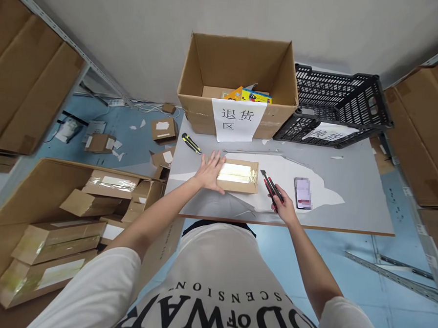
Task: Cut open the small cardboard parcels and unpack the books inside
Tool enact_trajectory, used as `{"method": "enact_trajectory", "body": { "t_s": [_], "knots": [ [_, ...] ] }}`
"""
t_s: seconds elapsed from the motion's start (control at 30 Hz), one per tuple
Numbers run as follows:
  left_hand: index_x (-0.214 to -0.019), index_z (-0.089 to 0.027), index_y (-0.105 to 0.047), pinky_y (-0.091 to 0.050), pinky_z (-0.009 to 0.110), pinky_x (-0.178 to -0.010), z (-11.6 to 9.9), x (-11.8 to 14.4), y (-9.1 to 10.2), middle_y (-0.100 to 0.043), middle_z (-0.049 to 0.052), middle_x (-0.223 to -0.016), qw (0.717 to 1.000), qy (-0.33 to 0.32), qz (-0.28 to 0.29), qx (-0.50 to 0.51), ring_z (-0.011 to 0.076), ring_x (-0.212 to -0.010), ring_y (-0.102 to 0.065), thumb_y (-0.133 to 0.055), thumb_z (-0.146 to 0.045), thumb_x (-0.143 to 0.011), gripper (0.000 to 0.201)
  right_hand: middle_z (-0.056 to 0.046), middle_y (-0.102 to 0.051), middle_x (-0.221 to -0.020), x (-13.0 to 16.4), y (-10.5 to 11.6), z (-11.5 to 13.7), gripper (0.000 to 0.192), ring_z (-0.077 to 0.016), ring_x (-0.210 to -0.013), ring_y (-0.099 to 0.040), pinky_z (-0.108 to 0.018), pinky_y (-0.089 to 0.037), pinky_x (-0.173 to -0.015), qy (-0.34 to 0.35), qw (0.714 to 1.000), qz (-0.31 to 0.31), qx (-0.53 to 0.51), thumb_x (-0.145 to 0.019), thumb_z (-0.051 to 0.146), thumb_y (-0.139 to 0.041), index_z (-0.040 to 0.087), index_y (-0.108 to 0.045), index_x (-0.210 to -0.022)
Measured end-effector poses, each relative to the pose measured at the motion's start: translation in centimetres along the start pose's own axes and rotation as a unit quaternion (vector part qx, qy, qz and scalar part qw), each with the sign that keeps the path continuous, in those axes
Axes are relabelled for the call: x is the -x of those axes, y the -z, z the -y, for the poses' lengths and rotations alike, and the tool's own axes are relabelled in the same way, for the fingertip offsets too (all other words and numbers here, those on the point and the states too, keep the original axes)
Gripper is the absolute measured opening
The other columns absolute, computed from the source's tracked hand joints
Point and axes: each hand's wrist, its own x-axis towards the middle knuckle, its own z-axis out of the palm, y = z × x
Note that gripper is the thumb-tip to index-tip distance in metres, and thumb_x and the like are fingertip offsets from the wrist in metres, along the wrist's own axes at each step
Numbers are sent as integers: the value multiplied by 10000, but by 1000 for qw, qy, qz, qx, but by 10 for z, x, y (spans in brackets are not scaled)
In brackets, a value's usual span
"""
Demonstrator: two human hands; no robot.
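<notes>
A small flat cardboard parcel (242, 176) sealed with shiny tape lies on the grey table (350, 180). My left hand (211, 171) rests flat on the parcel's left end, fingers spread. My right hand (283, 204) grips a red and black utility knife (270, 185), whose tip points toward the parcel's right edge without touching it.
A yellow and black knife (191, 143) lies at the table's left. A phone (303, 192) lies right of my right hand. An open carton with a paper label (237, 118) and a black crate (335, 106) stand at the back. A large carton of parcels (54, 224) sits on the floor, left.
</notes>
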Motion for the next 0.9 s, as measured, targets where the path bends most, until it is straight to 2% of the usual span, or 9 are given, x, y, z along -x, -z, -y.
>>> {"method": "enact_trajectory", "body": {
  "t_s": [0.17,0.47,0.9],
  "knots": [
    [-1465,-126,-45,129,645,-995,-4,-10,-7,0,221,-1516,999,-20,26,-32,443,-1364,65,-628,-758,-450,1330,-73,-672,-960,1,-5,-1,742,-69,-428,-485,-203,-380,-326,-8,1000,18,-12,-757,510,-590,230,-346,-1399],
    [-1460,-136,-116,113,628,-1014,-5,-9,-10,-101,212,-1511,999,-13,18,-23,439,-1366,-11,-657,-732,-445,1295,-70,-670,-953,-1,-1,0,721,-64,-427,-479,-198,-387,-319,-2,1000,-1,26,-767,516,-569,228,-361,-1394],
    [-1456,-134,-138,103,619,-1024,-7,-8,-7,-140,213,-1501,1000,-8,18,-14,443,-1361,-25,-670,-726,-432,1297,-64,-674,-915,4,-8,10,786,-66,-429,-479,-189,-358,-305,-40,998,7,-37,-715,512,-639,231,-360,-1394]
  ]
}}
